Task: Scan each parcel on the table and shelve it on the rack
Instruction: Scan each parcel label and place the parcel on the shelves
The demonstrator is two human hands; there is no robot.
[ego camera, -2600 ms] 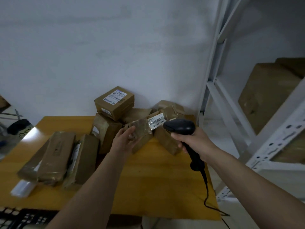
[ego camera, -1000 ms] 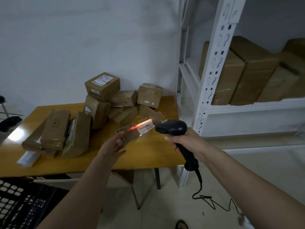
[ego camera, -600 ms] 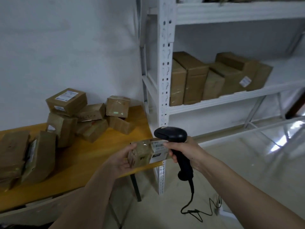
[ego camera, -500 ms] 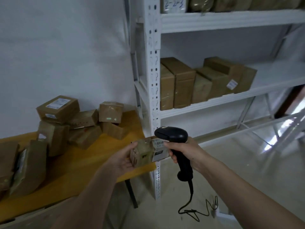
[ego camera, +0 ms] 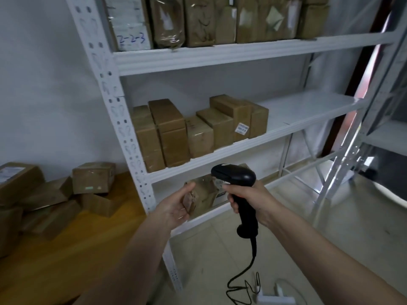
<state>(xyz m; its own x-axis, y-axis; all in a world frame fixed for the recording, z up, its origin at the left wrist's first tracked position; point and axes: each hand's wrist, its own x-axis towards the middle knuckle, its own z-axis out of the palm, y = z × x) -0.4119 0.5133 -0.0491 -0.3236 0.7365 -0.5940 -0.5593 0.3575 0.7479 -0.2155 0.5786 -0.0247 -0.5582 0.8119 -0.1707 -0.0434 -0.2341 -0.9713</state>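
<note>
Left hand (ego camera: 176, 208), fingers loosely curled, cradles a taped brown parcel (ego camera: 201, 194) in front of the white rack (ego camera: 123, 133); right hand (ego camera: 246, 199) is clenched on a black corded barcode scanner (ego camera: 235, 179). Step judged: shelving; next move calls for bare shelf room. Middle shelf (ego camera: 308, 108): six cardboard boxes (ego camera: 171, 133) left, right end bare; top shelf full; unscanned parcels (ego camera: 94, 178) on the wooden table (ego camera: 66, 260).

Glossy taped cardboard parcel (ego camera: 203, 194); matt black plastic scanner (ego camera: 237, 183).
</note>
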